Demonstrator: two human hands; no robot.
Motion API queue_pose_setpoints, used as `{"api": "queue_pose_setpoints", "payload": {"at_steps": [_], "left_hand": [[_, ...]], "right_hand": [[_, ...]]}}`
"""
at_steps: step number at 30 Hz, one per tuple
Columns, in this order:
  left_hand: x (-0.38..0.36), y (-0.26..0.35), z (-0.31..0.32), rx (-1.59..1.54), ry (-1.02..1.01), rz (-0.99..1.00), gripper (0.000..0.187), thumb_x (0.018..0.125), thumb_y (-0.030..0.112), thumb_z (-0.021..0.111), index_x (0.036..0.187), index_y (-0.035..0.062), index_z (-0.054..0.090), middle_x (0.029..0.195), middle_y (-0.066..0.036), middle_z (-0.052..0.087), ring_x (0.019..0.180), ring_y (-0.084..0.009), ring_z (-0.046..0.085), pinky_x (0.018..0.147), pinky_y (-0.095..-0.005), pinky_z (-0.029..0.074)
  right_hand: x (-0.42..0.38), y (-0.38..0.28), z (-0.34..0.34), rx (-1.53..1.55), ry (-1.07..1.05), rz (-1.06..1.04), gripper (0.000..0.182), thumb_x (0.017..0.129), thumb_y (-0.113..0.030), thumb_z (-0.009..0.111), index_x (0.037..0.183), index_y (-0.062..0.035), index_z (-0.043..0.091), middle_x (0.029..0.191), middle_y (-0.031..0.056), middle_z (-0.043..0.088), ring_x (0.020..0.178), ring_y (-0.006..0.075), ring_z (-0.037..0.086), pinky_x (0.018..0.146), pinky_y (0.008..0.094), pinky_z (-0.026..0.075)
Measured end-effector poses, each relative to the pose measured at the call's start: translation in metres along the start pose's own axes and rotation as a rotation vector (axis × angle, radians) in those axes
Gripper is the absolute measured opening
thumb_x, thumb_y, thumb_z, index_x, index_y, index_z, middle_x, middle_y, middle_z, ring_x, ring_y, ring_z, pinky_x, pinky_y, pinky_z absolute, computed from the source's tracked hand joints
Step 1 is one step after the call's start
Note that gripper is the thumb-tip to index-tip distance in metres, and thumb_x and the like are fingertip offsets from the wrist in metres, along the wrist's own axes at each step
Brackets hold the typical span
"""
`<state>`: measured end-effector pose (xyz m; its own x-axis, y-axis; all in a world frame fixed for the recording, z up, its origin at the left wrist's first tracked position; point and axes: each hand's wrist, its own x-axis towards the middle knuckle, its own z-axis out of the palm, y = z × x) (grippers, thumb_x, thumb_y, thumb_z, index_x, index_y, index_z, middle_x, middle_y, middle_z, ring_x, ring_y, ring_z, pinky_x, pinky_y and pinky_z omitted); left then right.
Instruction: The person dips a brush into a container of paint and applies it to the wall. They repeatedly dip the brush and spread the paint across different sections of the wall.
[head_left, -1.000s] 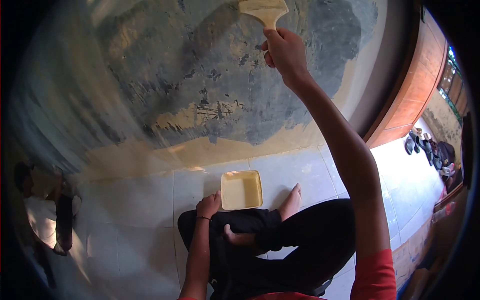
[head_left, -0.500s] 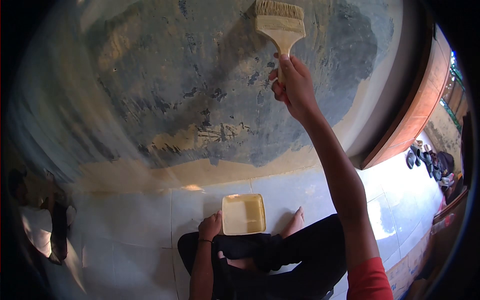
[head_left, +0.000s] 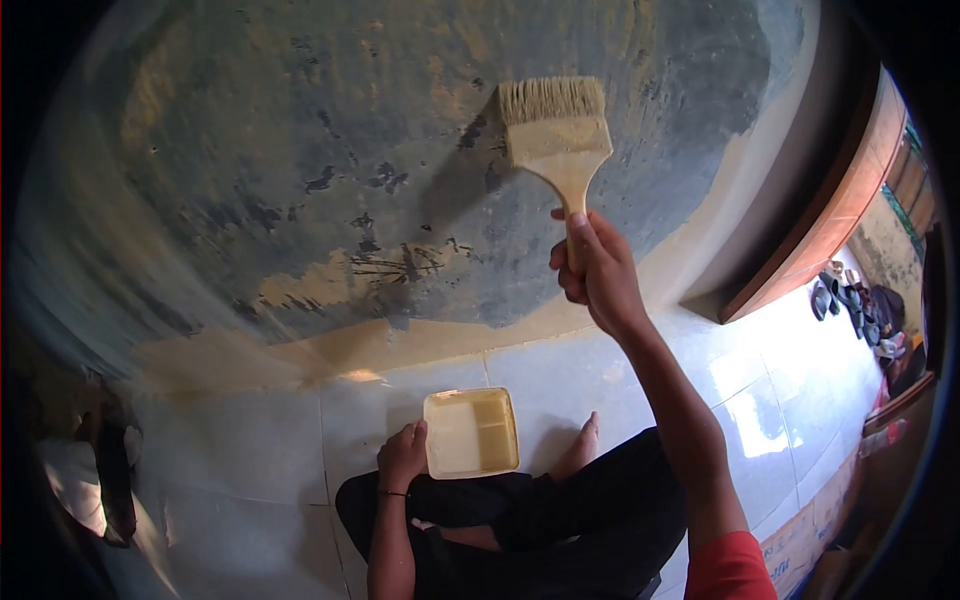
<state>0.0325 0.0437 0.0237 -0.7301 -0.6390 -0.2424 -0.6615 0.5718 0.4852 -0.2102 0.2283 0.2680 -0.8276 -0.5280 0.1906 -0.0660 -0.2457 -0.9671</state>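
My right hand point(head_left: 602, 272) is wrapped round the handle of a wide paintbrush point(head_left: 562, 140). Its pale, paint-coated bristles point up and lie against or close to the wall point(head_left: 330, 130), which has a dark grey patch with streaks and bare cream areas. Down by my lap, my left hand point(head_left: 403, 455) grips the left edge of a square, cream-coloured paint container point(head_left: 433, 432). Pale paint shows inside it. The fingers of my left hand are partly hidden behind the container's side.
White floor tiles point(head_left: 240, 430) run along the base of the wall. A wooden door frame point(head_left: 825, 215) curves up on the right, with several shoes point(head_left: 850, 305) beyond it. At the far left sits another person point(head_left: 85, 470), partly in shadow. Cardboard point(head_left: 800, 545) lies at lower right.
My right hand has brought the paintbrush lower down the wall. The view has shifted slightly, and my left hand still grips the paint container.
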Motion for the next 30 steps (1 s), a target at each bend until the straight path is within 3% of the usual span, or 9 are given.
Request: {"api": "queue_pose_setpoints", "payload": {"at_steps": [8,11,22,24,30], "left_hand": [[0.022,0.013,0.008,-0.104,0.123,0.023,0.039,0.089,0.042,0.046,0.096,0.0075,0.062,0.087,-0.013,0.066,0.084,-0.0331,0.063,0.073,-0.0414,0.049],[0.024,0.004,0.017,-0.202,0.177,0.066,0.035,0.088,0.038,0.05,0.094,0.0061,0.062,0.086,-0.014,0.066,0.083,-0.0333,0.063,0.072,-0.0408,0.049],[0.024,-0.003,0.023,-0.266,0.206,0.132,0.031,0.087,0.034,0.054,0.093,0.0042,0.062,0.085,-0.015,0.065,0.081,-0.0329,0.063,0.07,-0.0389,0.049],[0.023,-0.004,0.024,-0.284,0.212,0.154,0.031,0.087,0.033,0.054,0.094,0.0041,0.062,0.086,-0.015,0.065,0.081,-0.0329,0.063,0.07,-0.0387,0.049],[0.023,-0.005,0.025,-0.286,0.204,0.154,0.032,0.087,0.033,0.054,0.095,0.0035,0.062,0.088,-0.016,0.065,0.083,-0.0323,0.063,0.071,-0.038,0.049]], "right_hand": [[-0.033,0.066,-0.029,0.028,0.021,0.221,0.034,0.097,-0.034,0.04,0.108,-0.0031,0.049,0.06,0.0006,0.044,0.043,0.0057,0.035,0.038,0.02,0.026],[-0.051,0.103,-0.038,0.073,0.066,0.394,0.035,0.097,-0.035,0.04,0.107,-0.0029,0.048,0.06,0.0004,0.043,0.043,0.0062,0.036,0.037,0.0206,0.026],[-0.093,0.224,-0.024,0.029,0.27,0.77,0.036,0.096,-0.039,0.04,0.097,-0.0032,0.047,0.059,0.0015,0.042,0.042,0.0101,0.038,0.036,0.025,0.029],[-0.096,0.236,-0.03,0.006,0.282,0.843,0.034,0.096,-0.037,0.038,0.095,-0.0037,0.045,0.059,0.0016,0.039,0.04,0.0093,0.033,0.035,0.0238,0.025],[-0.1,0.259,-0.038,-0.007,0.284,0.962,0.032,0.094,-0.034,0.04,0.092,-0.0024,0.044,0.06,0.0022,0.039,0.039,0.0095,0.031,0.034,0.0239,0.023]]}}
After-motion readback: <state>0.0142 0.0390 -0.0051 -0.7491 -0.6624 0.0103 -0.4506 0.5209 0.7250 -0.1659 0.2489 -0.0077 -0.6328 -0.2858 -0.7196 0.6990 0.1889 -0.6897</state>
